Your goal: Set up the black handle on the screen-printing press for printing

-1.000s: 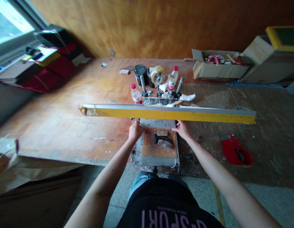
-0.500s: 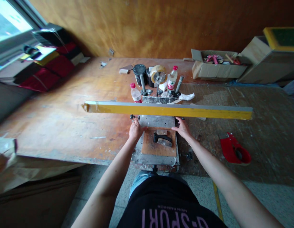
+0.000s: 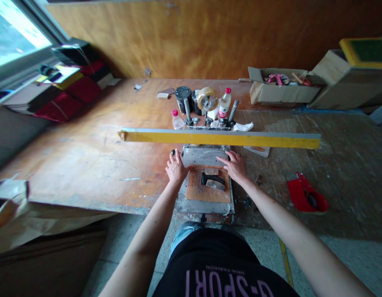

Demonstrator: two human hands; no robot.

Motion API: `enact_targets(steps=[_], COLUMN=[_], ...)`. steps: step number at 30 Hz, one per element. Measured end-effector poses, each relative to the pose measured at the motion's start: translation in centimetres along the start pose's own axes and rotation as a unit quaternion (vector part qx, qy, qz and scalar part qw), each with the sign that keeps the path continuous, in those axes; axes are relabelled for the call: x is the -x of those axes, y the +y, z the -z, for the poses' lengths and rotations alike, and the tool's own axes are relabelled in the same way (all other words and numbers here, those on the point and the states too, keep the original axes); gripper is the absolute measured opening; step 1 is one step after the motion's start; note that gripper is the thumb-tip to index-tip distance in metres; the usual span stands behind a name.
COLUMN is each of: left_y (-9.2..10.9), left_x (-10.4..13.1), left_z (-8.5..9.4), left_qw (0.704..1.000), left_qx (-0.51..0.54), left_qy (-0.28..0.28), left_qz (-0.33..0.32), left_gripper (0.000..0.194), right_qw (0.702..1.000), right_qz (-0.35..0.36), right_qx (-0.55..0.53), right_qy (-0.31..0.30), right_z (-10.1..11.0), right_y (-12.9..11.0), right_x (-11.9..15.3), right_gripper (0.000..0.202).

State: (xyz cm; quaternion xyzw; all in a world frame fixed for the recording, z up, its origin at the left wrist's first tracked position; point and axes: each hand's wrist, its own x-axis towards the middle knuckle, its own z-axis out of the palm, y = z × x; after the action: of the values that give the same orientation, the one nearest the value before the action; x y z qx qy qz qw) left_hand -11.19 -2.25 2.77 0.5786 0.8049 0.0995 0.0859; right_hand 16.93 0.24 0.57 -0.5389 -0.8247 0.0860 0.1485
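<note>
A grey metal plate [image 3: 203, 156] belongs to a fixture in front of me, and a brown board [image 3: 195, 189] lies on it. My left hand [image 3: 176, 168] is at the plate's left edge, its fingers spread and holding nothing. At the right edge my right hand [image 3: 235, 166] has its fingers apart, also with nothing in it. On the board rest a black handle-like tool [image 3: 213, 180] and a small block [image 3: 212, 171]. Beyond both hands, a long yellow and grey bar [image 3: 221, 139] spans the fixture from left to right.
Behind the bar stand two red-capped bottles [image 3: 224, 105] [image 3: 177, 120], black jars [image 3: 183, 99] and a tape roll [image 3: 207, 99]. A red tape dispenser [image 3: 306, 196] lies at right. Cardboard boxes [image 3: 285, 93] stand at the back right, stacked books [image 3: 64, 103] at left.
The bar appears farther from my hands and a little higher in view. Both hands have opened, with the fingers spreading at the plate's edges. The camera view has shifted slightly.
</note>
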Motion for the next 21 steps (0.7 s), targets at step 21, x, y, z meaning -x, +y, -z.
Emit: enact_targets(steps=[21], left_y=[0.4], left_x=[-2.5], left_z=[-4.9], left_qw=[0.883], left_qx=[0.111], left_qy=[-0.173], left_qz=[-0.422], left_gripper=[0.048], right_qw=[0.994], right_qz=[0.053], right_qx=[0.019], right_qy=[-0.089], right_z=[-0.6], right_y=[1.7], right_x=[-0.5], right_gripper=[0.04])
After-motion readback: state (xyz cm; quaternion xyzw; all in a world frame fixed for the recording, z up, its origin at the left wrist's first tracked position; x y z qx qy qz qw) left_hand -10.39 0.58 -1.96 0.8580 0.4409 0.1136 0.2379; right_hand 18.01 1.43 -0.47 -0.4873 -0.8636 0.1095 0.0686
